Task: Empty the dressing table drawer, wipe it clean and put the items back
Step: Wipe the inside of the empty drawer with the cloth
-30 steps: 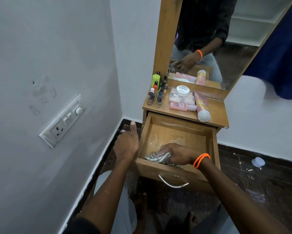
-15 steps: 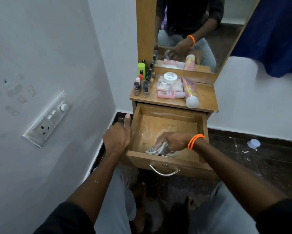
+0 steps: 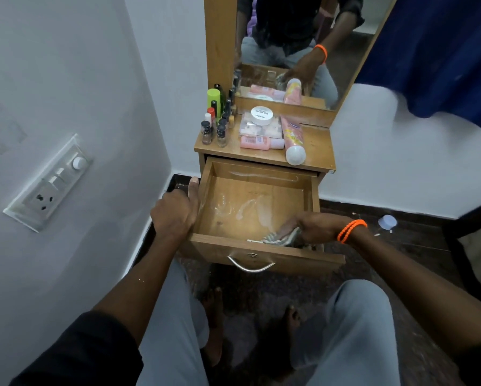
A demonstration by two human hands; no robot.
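the open wooden drawer (image 3: 257,201) of the dressing table stands pulled out and holds no items. the right hand (image 3: 314,227), with an orange beaded band at the wrist, presses a striped grey-and-white cloth (image 3: 282,237) onto the drawer floor; the fingers are curled down onto the cloth and grip it. compared with a second ago, this hand and the cloth have travelled from the near-left-centre of the drawer floor to the near right corner, just behind the front panel. the left hand (image 3: 175,213) remains clenched over the drawer's left side wall, thumb laid along the top edge, bracing the drawer as before.

a pale smeared streak (image 3: 250,208) now lies exposed on the floor at centre, where the cloth was earlier. judgement: the wiping step is in progress, and the stroke has covered the near edge but not the centre or the rear.

the removed items stand on the table top (image 3: 317,147): a cluster of small nail polish bottles (image 3: 215,129) at left, a round white jar (image 3: 261,115) on a flat clear packet, a small pink bottle (image 3: 257,142) lying on its side, and a pink tube with a white cap (image 3: 293,140) beside it. judgement: emptying is complete; return of items has not begun, and further passes over the streak appear necessary first.
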